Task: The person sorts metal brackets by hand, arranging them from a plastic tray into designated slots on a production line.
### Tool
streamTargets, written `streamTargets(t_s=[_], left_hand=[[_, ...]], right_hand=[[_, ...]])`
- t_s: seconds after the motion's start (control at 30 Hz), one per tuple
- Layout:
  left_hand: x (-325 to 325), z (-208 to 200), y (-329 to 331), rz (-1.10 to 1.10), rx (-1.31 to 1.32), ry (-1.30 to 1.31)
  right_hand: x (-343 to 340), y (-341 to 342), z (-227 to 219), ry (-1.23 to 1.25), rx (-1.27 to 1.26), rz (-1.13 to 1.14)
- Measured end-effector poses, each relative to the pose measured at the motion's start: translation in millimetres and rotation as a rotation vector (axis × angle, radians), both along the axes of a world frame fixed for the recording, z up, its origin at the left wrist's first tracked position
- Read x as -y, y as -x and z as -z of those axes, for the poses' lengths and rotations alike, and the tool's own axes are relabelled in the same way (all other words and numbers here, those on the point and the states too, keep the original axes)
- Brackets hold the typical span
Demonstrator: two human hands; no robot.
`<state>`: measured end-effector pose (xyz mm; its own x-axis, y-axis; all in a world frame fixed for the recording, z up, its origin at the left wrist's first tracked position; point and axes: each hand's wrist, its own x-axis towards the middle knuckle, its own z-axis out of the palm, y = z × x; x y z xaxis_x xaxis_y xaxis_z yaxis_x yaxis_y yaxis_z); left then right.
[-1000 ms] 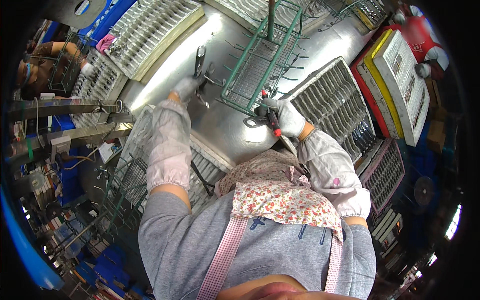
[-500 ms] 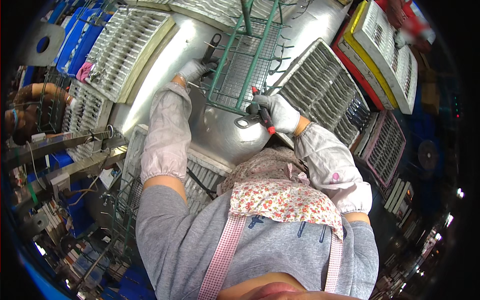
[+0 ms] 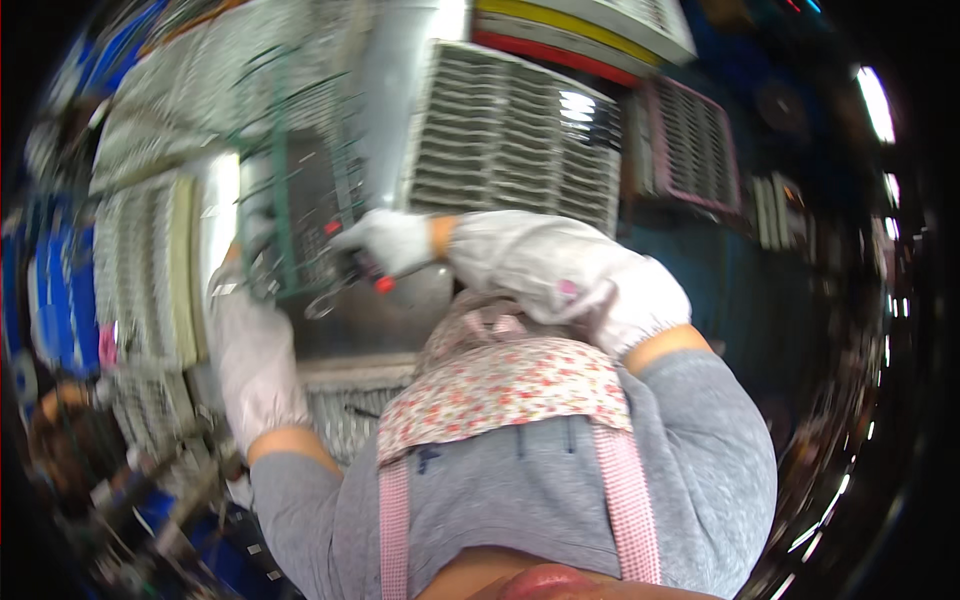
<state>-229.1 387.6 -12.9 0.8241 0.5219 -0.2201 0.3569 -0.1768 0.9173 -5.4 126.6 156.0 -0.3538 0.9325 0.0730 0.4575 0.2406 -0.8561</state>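
A green wire rack point(image 3: 282, 170) with side hooks and a mesh panel stands on the metal tabletop in front of me, blurred by motion. My right hand point(image 3: 392, 243), in a whitish glove, is closed at the rack's right side around a red-and-black pen-shaped tool point(image 3: 383, 284). A dark piece with a looped end point(image 3: 325, 303) juts out beside that hand; whether it is gripped too is unclear. My gloved left hand point(image 3: 258, 236) is at the rack's left side, partly behind its wires. Its fingers are smeared.
A white tray point(image 3: 510, 130) of rows of wavy dark pieces lies right of the rack, and a pink-rimmed tray point(image 3: 690, 140) farther right. Stacked white trays point(image 3: 150, 270) stand left. Yellow and red trays point(image 3: 560, 35) are at the back.
The whole view has swung, so the rack, trays and both hands now appear farther left. My right hand keeps the pen-shaped tool beside the rack. The black looped handle at my left hand is no longer distinct.
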Motion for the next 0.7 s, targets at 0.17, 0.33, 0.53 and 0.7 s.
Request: streamTargets(t_s=[0.17, 0.33, 0.53, 0.7], left_hand=[[-23.9, 30.4, 84.2, -0.456, 0.114, -0.025], [-26.0, 1.5, 0.7, -0.438, -0.268, -0.610], [-33.9, 31.3, 16.9, -0.414, -0.527, -0.447], [-22.8, 73.6, 26.2, -0.151, -0.657, -0.253]], right_hand=[[-2.0, 12.3, -13.8, -0.062, -0.019, -0.048], [5.8, -15.1, 7.3, -0.016, -0.011, 0.026], [8.2, -9.8, -4.0, 0.002, -0.080, -0.064], [5.5, -10.5, 4.2, -0.087, 0.009, 0.083]])
